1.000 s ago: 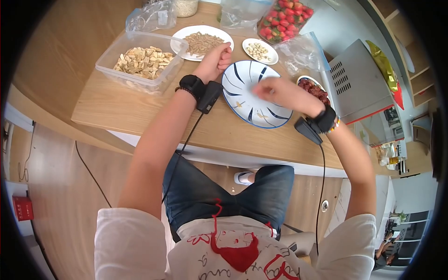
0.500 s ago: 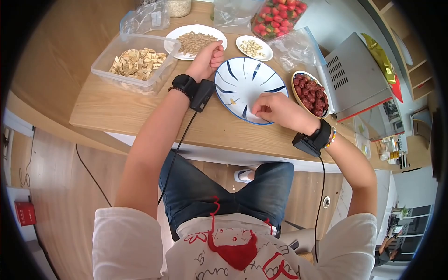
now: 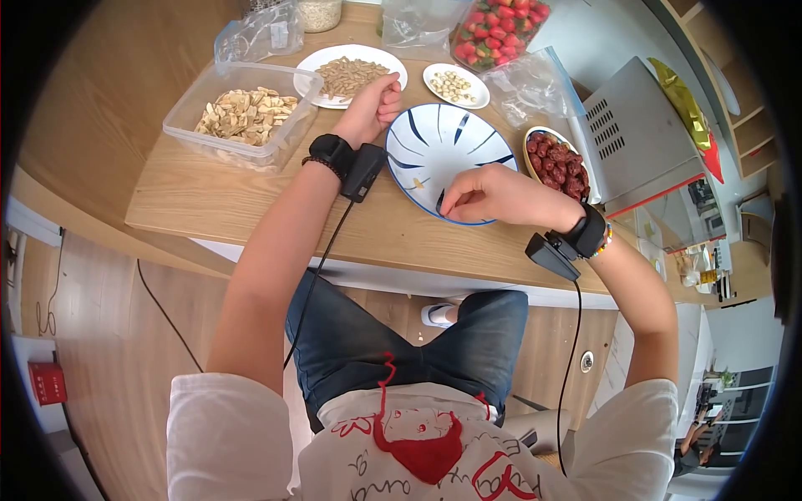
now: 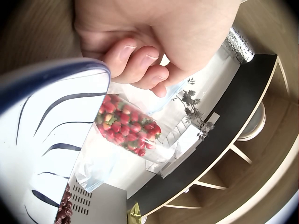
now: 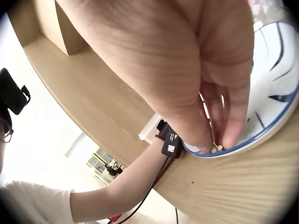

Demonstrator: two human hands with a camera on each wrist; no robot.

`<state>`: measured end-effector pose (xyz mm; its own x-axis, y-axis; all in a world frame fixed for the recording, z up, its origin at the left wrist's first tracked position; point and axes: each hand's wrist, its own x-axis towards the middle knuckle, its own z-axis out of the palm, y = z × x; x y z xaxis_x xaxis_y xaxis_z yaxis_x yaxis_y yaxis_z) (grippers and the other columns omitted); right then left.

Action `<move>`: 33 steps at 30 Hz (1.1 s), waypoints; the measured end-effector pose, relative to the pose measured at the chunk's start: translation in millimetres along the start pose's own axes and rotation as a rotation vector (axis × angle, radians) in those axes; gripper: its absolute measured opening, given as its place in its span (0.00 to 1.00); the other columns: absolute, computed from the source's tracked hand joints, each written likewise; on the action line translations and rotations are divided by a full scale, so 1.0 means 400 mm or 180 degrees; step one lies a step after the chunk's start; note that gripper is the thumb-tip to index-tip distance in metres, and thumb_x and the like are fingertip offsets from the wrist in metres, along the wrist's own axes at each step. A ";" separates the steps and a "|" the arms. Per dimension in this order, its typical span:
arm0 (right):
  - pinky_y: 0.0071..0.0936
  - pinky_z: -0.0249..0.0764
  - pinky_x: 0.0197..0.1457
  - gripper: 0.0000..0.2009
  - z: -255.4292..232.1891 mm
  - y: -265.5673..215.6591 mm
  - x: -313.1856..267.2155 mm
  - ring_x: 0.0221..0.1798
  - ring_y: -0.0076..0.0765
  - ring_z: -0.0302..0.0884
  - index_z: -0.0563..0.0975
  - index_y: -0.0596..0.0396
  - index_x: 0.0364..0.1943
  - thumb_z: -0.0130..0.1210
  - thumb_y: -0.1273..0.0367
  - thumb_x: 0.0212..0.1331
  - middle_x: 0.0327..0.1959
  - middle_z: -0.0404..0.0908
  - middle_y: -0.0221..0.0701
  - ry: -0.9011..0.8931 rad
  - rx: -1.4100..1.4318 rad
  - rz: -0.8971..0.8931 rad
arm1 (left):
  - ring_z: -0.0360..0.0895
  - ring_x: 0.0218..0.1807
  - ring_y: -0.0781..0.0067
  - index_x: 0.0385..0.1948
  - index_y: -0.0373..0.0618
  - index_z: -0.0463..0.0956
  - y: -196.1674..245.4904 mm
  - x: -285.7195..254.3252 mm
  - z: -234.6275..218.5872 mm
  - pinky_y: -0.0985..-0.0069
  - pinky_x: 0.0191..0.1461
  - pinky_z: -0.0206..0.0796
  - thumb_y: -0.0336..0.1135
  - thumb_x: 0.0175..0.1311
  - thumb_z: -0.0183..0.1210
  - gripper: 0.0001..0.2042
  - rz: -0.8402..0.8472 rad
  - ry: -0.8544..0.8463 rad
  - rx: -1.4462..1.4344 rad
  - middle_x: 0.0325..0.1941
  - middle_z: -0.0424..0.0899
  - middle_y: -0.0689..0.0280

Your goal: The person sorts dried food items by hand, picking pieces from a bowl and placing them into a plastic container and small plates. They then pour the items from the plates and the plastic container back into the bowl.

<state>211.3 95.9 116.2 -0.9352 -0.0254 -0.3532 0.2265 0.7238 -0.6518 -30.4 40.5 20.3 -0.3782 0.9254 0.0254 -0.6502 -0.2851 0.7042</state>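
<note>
A white plate with dark blue strokes and a blue rim (image 3: pixel 409 138) lies on the wooden table. At its near edge my right hand (image 3: pixel 505 199) points down, thumb and fingertips brought together. Small pale pieces (image 5: pixel 217 148) show between those tips in the right wrist view, pinched just at the rim. My left hand (image 3: pixel 373 108) rests beside the plate's left rim with its fingers loosely curled. In the left wrist view those fingers (image 4: pixel 147 60) hold nothing, and the rim overlaps them closely.
Left stands a clear tub (image 3: pixel 180 125) of dried slices. Behind are a white plate (image 3: pixel 312 63) of brown sticks and a small dish (image 3: pixel 430 77) of pale kernels. Red dates (image 3: pixel 558 167) sit right, beside a grey vented appliance (image 3: pixel 622 134). Strawberries (image 3: pixel 499 32) and plastic bags (image 3: pixel 530 88) lie farther back.
My right hand has come from over the plate's middle to its near rim, baring the bowl of dates. My left hand keeps its place beside the plate. The head view has shifted slightly.
</note>
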 end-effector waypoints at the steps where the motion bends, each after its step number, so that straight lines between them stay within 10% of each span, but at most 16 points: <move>1: 0.19 0.71 0.43 0.07 0.000 -0.002 0.000 0.36 0.20 0.75 0.79 0.59 0.36 0.56 0.72 0.56 0.33 0.79 0.27 -0.0013 -0.0006 0.0040 | 0.49 0.14 0.86 0.23 0.48 0.64 0.000 0.001 -0.001 0.86 0.17 0.44 0.40 0.65 0.51 0.11 -0.0012 -0.0013 -0.0031 0.14 0.55 0.78; 15: 0.19 0.70 0.39 0.07 -0.002 -0.021 0.029 0.34 0.19 0.73 0.76 0.60 0.34 0.55 0.74 0.50 0.29 0.77 0.26 -0.0242 -0.0228 0.0227 | 0.49 0.15 0.85 0.26 0.48 0.64 0.000 0.002 -0.006 0.85 0.18 0.44 0.39 0.63 0.52 0.10 -0.0017 -0.0087 0.0017 0.15 0.58 0.77; 33: 0.19 0.72 0.49 0.15 -0.231 -0.067 0.289 0.43 0.24 0.76 0.75 0.64 0.45 0.54 0.66 0.59 0.40 0.78 0.32 0.1768 0.0735 -0.0494 | 0.50 0.15 0.85 0.23 0.49 0.65 0.001 -0.001 0.002 0.86 0.18 0.44 0.40 0.64 0.51 0.11 0.0002 -0.0037 0.0052 0.14 0.57 0.77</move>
<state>71.9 137.5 154.9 -0.9499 0.2891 0.1189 0.0714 0.5710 -0.8178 -30.1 40.2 21.2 -0.3707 0.9281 0.0341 -0.6392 -0.2816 0.7157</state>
